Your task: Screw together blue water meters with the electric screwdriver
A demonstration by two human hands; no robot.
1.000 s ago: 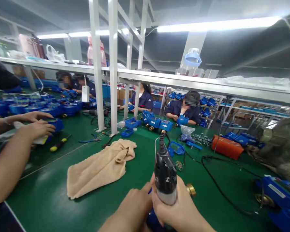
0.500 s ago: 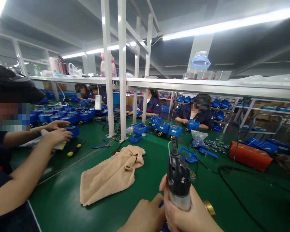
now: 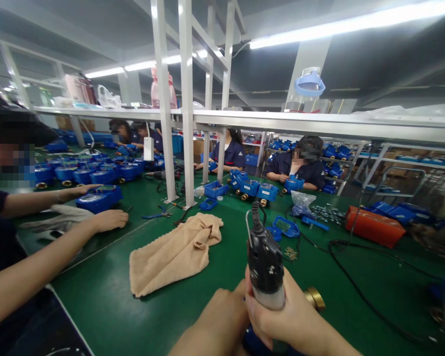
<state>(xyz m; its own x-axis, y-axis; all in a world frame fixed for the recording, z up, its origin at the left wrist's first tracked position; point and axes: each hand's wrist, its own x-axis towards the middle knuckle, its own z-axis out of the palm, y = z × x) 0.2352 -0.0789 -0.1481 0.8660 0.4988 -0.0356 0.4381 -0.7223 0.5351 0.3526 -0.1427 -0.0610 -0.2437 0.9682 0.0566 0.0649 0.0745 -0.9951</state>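
Note:
My right hand [image 3: 278, 309] is wrapped round a corded electric screwdriver [image 3: 265, 262], black at the top with a silver band. The tool stands nearly upright; its tip is hidden behind the hand. Beneath both hands is a blue water meter [image 3: 255, 342], mostly covered, with a brass threaded end [image 3: 314, 298] sticking out to the right. My left hand [image 3: 222, 309] is closed on the meter's left side, its fingertips hidden by my right hand. Farther back lie a pile of small screws [image 3: 290, 253] and a blue cover frame [image 3: 285, 226].
A beige cloth [image 3: 174, 254] lies left of my hands, with blue pliers [image 3: 157, 213] behind it. To the right are an orange box [image 3: 374, 226] and black cables [image 3: 356, 284]. A co-worker's hand [image 3: 111, 220] rests beside a blue meter [image 3: 100, 199]. White posts [image 3: 187, 109] hold a shelf.
My view has shifted slightly, with my hands and the screwdriver still together over the meter. The co-worker at left has moved one hand off the meter onto the table, near the yellow-and-black screwdriver's place.

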